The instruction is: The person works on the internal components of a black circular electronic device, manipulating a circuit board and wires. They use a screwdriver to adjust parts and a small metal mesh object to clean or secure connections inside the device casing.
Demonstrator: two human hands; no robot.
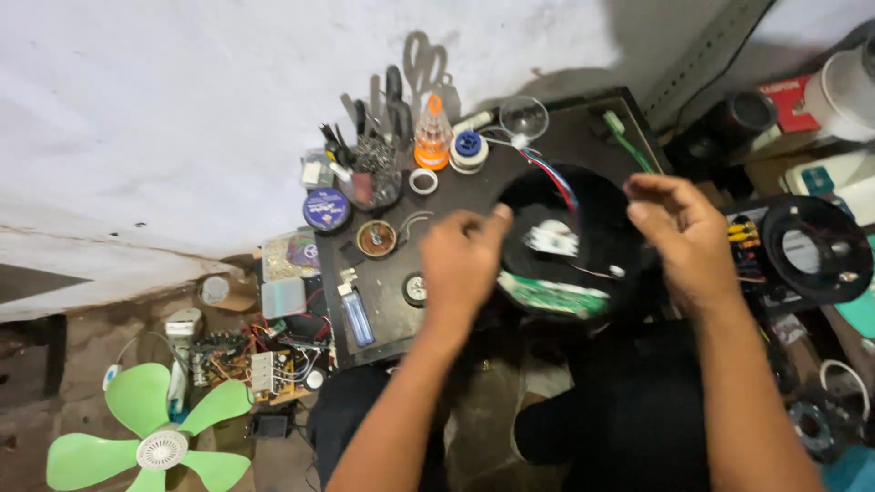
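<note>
A round black housing lies open on a small dark worktable, showing a green circuit board, a white part and red and blue wires inside. My left hand grips the housing's left rim, thumb up against its edge. My right hand curls over the right rim, fingers bent above the opening.
On the table's far side stand a cup of tools, an orange-capped bottle, a solder spool, a blue tin and a lighter. A green fan blade and loose circuit boards lie left; another black motor housing sits right.
</note>
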